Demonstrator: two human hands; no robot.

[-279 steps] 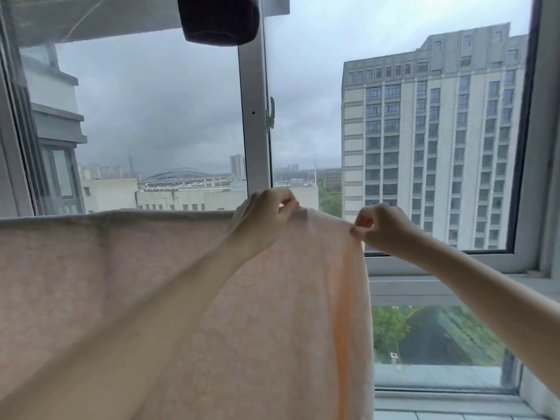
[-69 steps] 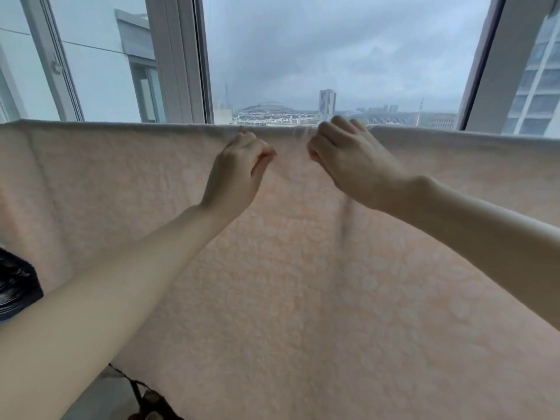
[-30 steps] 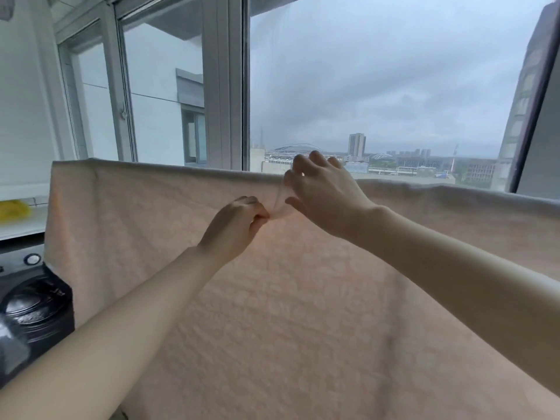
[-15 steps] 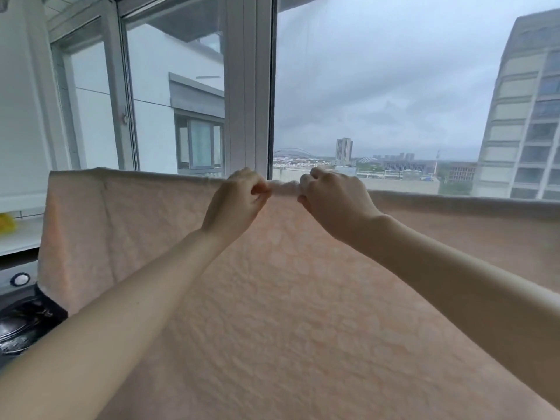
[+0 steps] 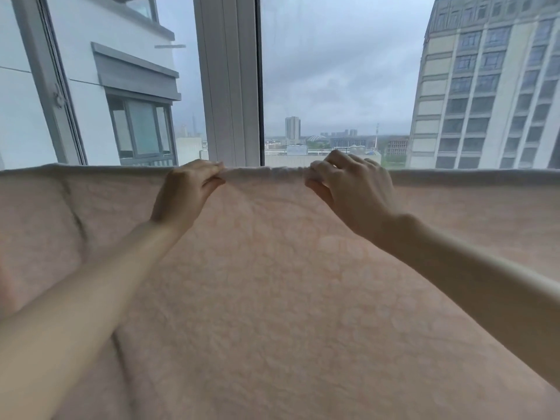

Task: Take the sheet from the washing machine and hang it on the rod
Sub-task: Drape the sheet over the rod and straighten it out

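We see the left hand [image 5: 185, 194] and right hand [image 5: 348, 189] pinching the pink sheet [image 5: 272, 298] along its top fold (mid-frame, below the window frame [image 5: 227, 80]).

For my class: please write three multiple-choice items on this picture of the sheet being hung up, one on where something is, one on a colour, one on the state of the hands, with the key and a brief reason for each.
1. Where do both hands grip the sheet?
A. its top edge
B. its bottom hem
C. its left corner

2. What colour is the sheet?
A. dark blue
B. pale pink
C. green

3. What are the hands doing?
A. hanging idle
B. pressing flat on the glass
C. pinching the fabric

Key: 1 A, the left hand and right hand meet the fabric along its upper fold; 2 B, the cloth is pale pink throughout; 3 C, curled fingers of both hands pinch the edge.
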